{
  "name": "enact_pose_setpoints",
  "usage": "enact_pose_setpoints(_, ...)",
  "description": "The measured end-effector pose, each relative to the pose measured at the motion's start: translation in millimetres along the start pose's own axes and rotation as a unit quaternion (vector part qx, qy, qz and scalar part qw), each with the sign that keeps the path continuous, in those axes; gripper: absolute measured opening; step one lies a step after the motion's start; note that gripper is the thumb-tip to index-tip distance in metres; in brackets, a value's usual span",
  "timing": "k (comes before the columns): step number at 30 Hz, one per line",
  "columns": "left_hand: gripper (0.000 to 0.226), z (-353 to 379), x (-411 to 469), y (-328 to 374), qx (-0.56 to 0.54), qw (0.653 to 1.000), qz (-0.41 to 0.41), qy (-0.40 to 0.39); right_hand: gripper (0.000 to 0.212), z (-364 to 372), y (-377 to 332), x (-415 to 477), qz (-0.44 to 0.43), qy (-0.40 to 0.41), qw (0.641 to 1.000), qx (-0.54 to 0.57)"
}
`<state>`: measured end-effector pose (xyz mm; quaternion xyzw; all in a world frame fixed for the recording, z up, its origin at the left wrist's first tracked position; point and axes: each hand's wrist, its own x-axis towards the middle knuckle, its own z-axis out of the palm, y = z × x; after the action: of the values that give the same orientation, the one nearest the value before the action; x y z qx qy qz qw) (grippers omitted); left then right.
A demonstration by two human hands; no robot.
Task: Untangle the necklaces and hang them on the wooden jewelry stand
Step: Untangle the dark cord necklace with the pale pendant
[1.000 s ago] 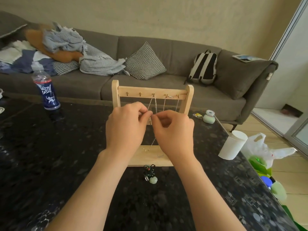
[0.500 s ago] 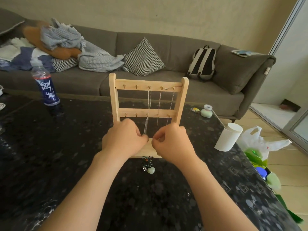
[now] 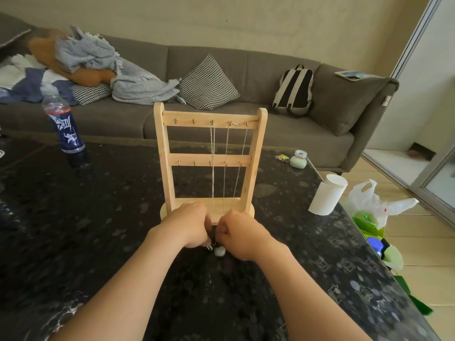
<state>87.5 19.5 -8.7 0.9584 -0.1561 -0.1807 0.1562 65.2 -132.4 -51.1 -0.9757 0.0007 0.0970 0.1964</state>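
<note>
The wooden jewelry stand (image 3: pixel 256 156) stands upright on the dark table. Three thin silver chains (image 3: pixel 212 168) hang from hooks on its top bar, right of the middle. A black-cord necklace with a pale green pendant (image 3: pixel 219 251) lies on the table just in front of the stand's base. My left hand (image 3: pixel 188 226) and my right hand (image 3: pixel 242 236) are side by side over it, knuckles up and fingers curled down onto the cord. Only the pendant and a bit of cord show between them.
A blue drink bottle (image 3: pixel 64 129) stands at the far left of the table (image 3: pixel 98 217). A white paper cup (image 3: pixel 327 195) lies tilted near the right edge, with a small green jar (image 3: pixel 298 159) behind it. Plastic bags (image 3: pixel 376 207) sit on the floor at the right, and a grey sofa (image 3: pixel 246 70) is beyond.
Both hands have come down from the hanging chains to the table in front of the stand's base and closed on the cord necklace. The chains now hang free.
</note>
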Motion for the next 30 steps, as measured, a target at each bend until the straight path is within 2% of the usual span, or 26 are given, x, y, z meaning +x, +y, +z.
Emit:
enact_pose_setpoints(5,0.024,-3,-2,1,-0.074,0.996,0.03,-0.028,0.025,-21,1,-16,0.006,0.014,0.988,0.152)
enact_pose_setpoints(8,0.016,-10,-5,7,-0.235,0.972,0.022,0.017,0.029,-37,3,-26,0.009,0.052,0.972,0.227)
enact_pose_setpoints(11,0.017,-13,-10,18,-0.38,0.924,0.003,0.047,0.025,-49,4,-35,0.014,0.083,0.951,0.297)
enact_pose_setpoints(15,0.028,-13,-17,34,-0.509,0.86,-0.017,0.034,0.025,-63,2,-49,0.034,0.142,0.912,0.384)
enact_pose_setpoints(18,0.026,-12,-25,47,-0.621,0.783,-0.034,0.029,0.024,-68,3,-56,0.03,0.187,0.879,0.438)
enact_pose_setpoints(20,0.026,-12,-29,53,-0.679,0.733,-0.036,0.021,0.022,-69,5,-58,0.016,0.219,0.873,0.435)
enact_pose_setpoints(21,0.026,-11,-31,55,-0.694,0.719,-0.029,0.015,0.021,-70,6,-58,0.012,0.234,0.871,0.432)
enact_pose_setpoints(23,0.023,-10,-34,61,-0.702,0.712,-0.006,0.012,0.021,-72,6,-62,0.007,0.256,0.862,0.437)
enact_pose_setpoints(27,0.018,-8,-39,70,-0.686,0.727,0.021,0.017,0.025,-76,8,-68,0.008,0.26,0.847,0.464)
enact_pose_setpoints(30,0.019,-6,-39,73,-0.713,0.701,0.004,0.013,0.021,-79,10,-76,0.01,0.267,0.834,0.482)
